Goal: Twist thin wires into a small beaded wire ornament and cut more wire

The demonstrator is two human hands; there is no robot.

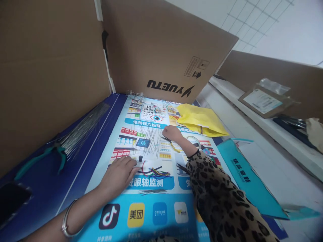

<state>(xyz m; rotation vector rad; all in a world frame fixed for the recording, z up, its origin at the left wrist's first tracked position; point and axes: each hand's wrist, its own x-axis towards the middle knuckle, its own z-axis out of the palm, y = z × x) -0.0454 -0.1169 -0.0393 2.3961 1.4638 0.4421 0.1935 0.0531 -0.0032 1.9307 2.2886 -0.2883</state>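
Standing folded around the back of the worktop (pixel 47 191), big cardboard sheets (pixel 50 67) wall in a printed poster (pixel 151 215) that covers the middle of the blue surface. The right arm, in a leopard-print sleeve (pixel 222 201), stretches forward across the poster, and the right hand (pixel 173 132) rests knuckles-up at the far end with its fingers curled over the yellow-handled pliers (pixel 174 144), whose handles trail back toward the wrist; how firmly they are gripped cannot be told. The bare left arm, wearing a silver bangle (pixel 67 220), comes in from the lower left; the left hand (pixel 119 174) lies palm-down, fingers spread and grasping nothing, fingertips just beside a small black knob (pixel 140 158). A bundle of coloured wires (pixel 153 172) lies right of that hand. Loose thin metal wires (pixel 151 137) are scattered between the two hands. Green-handled pliers (pixel 42 156) and a sheaf of wires (pixel 83 129) lie well to the left, a yellow bag (pixel 202 119) to the right.
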